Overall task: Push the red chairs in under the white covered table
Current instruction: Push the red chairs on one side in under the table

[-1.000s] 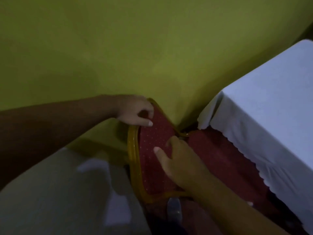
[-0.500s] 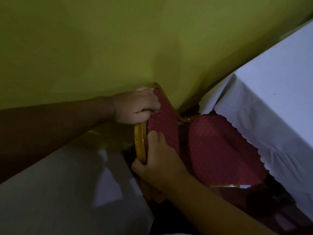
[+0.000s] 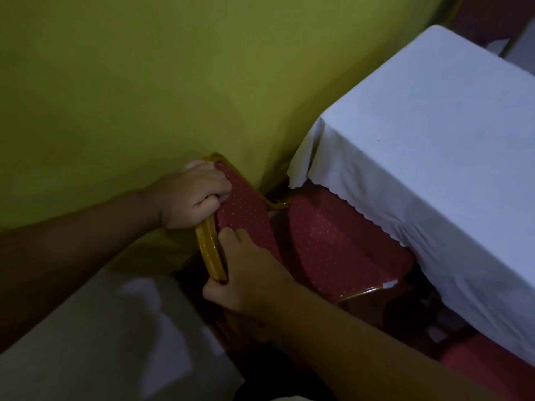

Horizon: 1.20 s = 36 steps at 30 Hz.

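A red chair (image 3: 333,241) with a gold frame and dotted upholstery stands against the yellow-green wall, its seat partly under the white covered table (image 3: 434,134). My left hand (image 3: 194,195) grips the top of the chair's backrest near the wall. My right hand (image 3: 246,276) grips the nearer side of the backrest, thumb on the red padding and fingers wrapped behind the gold frame. The far part of the seat is hidden by the scalloped edge of the white cloth. The chair's legs are mostly hidden.
The yellow-green wall (image 3: 173,82) fills the upper left, close behind the chair. A white cloth surface (image 3: 101,342) lies at the lower left beside the chair. Another red chair with a gold frame (image 3: 477,21) shows at the top right beyond the table.
My right hand shifted from lying on the backrest padding to gripping its gold frame edge. My left hand closed onto the backrest's top. More of the seat and table now shows.
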Each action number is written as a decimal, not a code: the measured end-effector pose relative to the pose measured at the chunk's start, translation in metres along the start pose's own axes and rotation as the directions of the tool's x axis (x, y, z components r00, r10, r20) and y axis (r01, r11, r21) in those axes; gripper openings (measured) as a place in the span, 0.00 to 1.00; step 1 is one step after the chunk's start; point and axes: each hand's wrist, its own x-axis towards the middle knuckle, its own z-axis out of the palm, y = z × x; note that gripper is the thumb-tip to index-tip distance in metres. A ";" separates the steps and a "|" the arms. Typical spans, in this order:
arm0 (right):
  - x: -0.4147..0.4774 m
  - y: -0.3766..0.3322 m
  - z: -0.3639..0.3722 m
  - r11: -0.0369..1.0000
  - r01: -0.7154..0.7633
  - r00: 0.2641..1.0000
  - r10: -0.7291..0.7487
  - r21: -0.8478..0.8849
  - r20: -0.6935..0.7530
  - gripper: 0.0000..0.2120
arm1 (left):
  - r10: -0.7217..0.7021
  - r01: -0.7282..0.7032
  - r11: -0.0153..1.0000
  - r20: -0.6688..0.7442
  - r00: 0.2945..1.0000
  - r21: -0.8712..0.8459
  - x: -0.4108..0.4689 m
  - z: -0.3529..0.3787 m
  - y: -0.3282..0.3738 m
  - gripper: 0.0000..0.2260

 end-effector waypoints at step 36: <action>-0.246 0.115 -0.040 0.907 -0.421 0.823 0.382 -0.002 -0.420 0.22 | 0.098 -0.069 0.982 0.160 0.982 -0.175 0.068 0.077 0.223 0.24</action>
